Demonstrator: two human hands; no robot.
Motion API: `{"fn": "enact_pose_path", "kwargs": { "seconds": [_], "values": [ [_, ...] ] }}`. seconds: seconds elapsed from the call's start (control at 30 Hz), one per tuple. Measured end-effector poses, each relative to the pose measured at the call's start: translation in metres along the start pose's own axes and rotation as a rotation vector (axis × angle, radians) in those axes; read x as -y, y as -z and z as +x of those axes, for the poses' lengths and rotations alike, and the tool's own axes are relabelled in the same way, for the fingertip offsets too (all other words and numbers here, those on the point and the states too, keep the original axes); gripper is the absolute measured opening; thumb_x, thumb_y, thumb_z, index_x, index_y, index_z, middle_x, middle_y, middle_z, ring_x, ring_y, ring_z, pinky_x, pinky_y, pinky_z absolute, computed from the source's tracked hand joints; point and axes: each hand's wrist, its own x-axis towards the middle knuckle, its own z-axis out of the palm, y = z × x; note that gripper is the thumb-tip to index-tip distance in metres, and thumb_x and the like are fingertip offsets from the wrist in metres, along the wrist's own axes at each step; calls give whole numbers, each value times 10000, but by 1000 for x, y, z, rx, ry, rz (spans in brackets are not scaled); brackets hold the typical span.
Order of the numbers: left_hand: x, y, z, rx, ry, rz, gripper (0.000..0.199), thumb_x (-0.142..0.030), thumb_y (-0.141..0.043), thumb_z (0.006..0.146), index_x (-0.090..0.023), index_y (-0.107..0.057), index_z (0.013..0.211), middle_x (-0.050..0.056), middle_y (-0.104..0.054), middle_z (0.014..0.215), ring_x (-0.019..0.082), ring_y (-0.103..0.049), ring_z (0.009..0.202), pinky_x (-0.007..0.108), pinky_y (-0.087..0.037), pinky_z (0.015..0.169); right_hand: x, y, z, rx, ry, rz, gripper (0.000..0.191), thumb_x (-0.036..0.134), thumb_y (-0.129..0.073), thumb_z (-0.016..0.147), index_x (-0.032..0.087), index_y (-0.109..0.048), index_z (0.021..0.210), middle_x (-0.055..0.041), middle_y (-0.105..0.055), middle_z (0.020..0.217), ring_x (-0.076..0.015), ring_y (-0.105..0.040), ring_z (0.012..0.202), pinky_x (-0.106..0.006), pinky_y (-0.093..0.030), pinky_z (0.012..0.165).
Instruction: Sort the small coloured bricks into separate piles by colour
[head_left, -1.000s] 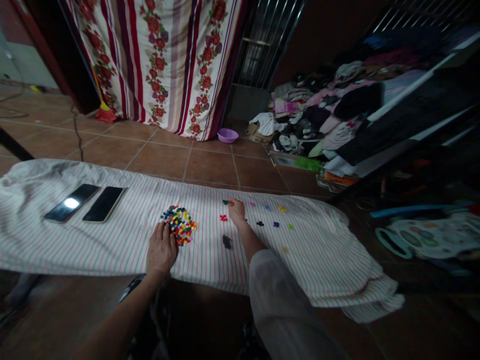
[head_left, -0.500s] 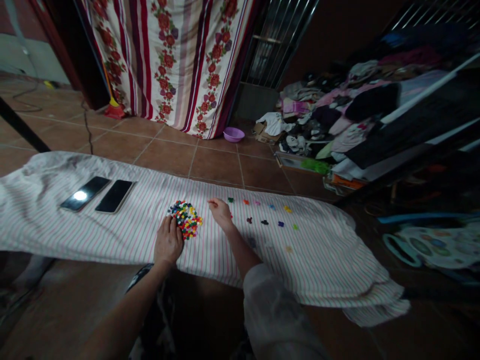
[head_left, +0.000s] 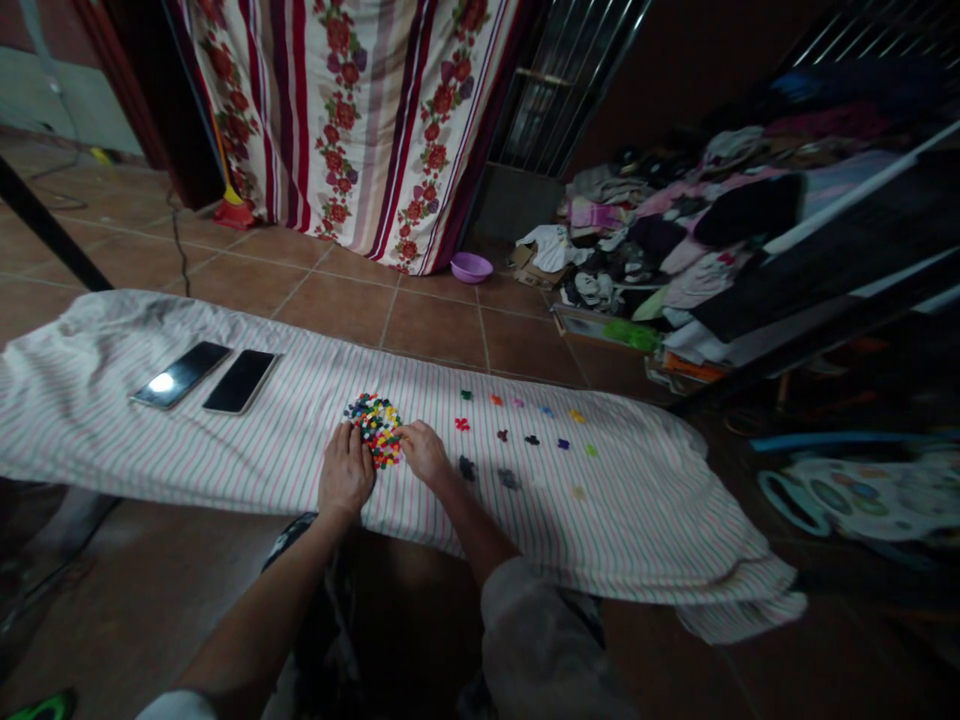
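Note:
A pile of small multicoloured pieces (head_left: 381,432) lies on the striped cloth (head_left: 300,450). My left hand (head_left: 346,472) rests at the pile's near left edge, palm down, fingers extended. My right hand (head_left: 426,452) is at the pile's right edge, thumb and fingers pinched together; anything between the fingertips is too small to make out. To the right are little same-coloured groups in rows, among them a red group (head_left: 462,425), a green group (head_left: 466,395), a yellow group (head_left: 577,416) and a dark group (head_left: 467,467).
Two phones, one with a bright reflection (head_left: 181,376) and one dark (head_left: 241,381), lie on the cloth's left part. Beyond it are a purple basin (head_left: 471,267), a flowered curtain (head_left: 352,130) and heaped clothes (head_left: 675,220). A patterned plastic item (head_left: 862,490) stands at right.
My right hand has moved left and down from beside the groups to the pile's right edge, uncovering the red group. My left hand stays at the pile. The view has shifted slightly.

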Motion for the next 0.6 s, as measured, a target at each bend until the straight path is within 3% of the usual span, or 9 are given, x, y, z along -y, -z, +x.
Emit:
{"fn": "enact_pose_path", "kwargs": {
  "seconds": [0.27, 0.43, 0.6],
  "values": [
    [1, -2, 0, -2, -17, -13, 439, -251, -328, 934, -64, -482, 1301, 240, -550, 1333, 327, -438, 1354, 548, -410, 1075, -1, -6, -3, -71, -26, 93, 223, 140, -557, 875, 240, -693, 1021, -30, -649, 984, -159, -614, 937, -249, -466, 855],
    [0, 0, 2, -1, -24, 36, 444, -259, -322, 945, -4, -508, 1258, 273, -543, 1323, 337, -443, 1343, 515, -417, 1076, -4, -13, -5, -176, -65, 289, 221, 153, -545, 842, 230, -684, 996, -15, -692, 973, -147, -651, 842, -260, -499, 816],
    [0, 3, 3, 34, -43, 28, 416, -243, -314, 935, -43, -546, 1216, 240, -571, 1298, 328, -430, 1354, 520, -393, 1095, -5, -16, -5, -254, -170, 469, 199, 214, -505, 846, 226, -668, 960, 5, -716, 867, -145, -675, 757, -253, -519, 723]
  ]
}}
